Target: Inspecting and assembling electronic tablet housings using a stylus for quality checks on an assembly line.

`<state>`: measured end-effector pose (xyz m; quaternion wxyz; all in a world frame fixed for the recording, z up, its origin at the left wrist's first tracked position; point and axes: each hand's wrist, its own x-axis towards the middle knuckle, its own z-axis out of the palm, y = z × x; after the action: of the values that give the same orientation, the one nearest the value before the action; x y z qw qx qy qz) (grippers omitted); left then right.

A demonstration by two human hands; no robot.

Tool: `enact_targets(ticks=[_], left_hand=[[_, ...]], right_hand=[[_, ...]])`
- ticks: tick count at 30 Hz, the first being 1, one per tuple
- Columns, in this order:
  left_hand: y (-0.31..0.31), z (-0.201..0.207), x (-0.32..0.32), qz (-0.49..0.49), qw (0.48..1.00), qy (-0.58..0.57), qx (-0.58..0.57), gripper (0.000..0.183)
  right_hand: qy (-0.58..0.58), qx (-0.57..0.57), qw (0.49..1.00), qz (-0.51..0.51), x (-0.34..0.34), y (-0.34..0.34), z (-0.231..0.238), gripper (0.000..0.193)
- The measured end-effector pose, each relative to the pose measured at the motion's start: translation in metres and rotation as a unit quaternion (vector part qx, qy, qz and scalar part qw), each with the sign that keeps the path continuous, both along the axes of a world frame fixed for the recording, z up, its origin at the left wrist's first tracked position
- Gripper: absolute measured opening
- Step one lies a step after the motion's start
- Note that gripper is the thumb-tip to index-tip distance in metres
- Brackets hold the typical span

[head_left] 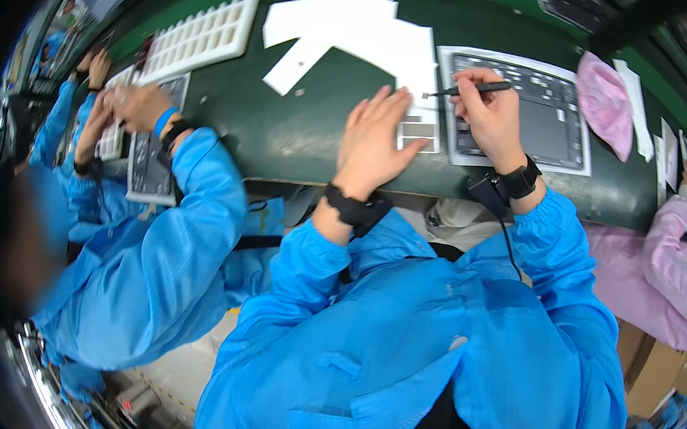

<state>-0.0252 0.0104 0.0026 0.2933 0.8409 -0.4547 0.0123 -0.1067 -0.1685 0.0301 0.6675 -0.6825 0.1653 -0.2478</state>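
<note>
Though from here I can't tell whether their tips touch anything, the slim black tweezers [490, 87] sit pinched in my right hand [493, 120], pointing left over the white sheet [421, 115] with grey rectangles, which my flat left hand [371, 141], thumb spread, partly covers.

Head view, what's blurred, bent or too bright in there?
Head view: the hands of the co-worker at left look blurred; edges of the green table bow toward the dark rim; the white sheets look nearly washed out; the right hand and its black tool look clearer.
</note>
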Motion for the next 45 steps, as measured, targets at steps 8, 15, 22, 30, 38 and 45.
enact_targets(ticks=[8, 15, 22, 30, 38, 45], left_hand=[[-0.005, 0.025, 0.001, -0.039, 0.995, 0.085, 0.037, 0.054], [-0.109, 0.102, -0.067, -0.236, 0.971, -0.017, 0.01, 0.033], [-0.237, 0.066, -0.083, -0.243, 0.965, -0.038, 0.089, 0.041], [-0.25, 0.026, -0.087, -0.245, 0.963, -0.042, 0.1, 0.057], [-0.256, 0.036, -0.087, -0.249, 0.955, -0.07, 0.144, 0.053], [-0.258, 0.026, -0.09, -0.233, 0.96, -0.102, 0.12, 0.048]], right_hand=[[0.029, -0.042, 0.989, -0.139, -0.142, -0.201, 0.007, 0.02], [0.05, -0.025, 0.997, -0.062, -0.151, -0.261, -0.013, 0.018], [0.056, -0.056, 0.997, -0.019, -0.129, -0.258, -0.024, 0.013], [0.05, -0.079, 0.996, 0.004, -0.131, -0.256, -0.018, 0.011], [0.064, -0.146, 0.987, 0.02, -0.127, -0.256, -0.015, 0.011], [0.058, -0.148, 0.987, 0.025, -0.127, -0.257, -0.015, 0.01]])
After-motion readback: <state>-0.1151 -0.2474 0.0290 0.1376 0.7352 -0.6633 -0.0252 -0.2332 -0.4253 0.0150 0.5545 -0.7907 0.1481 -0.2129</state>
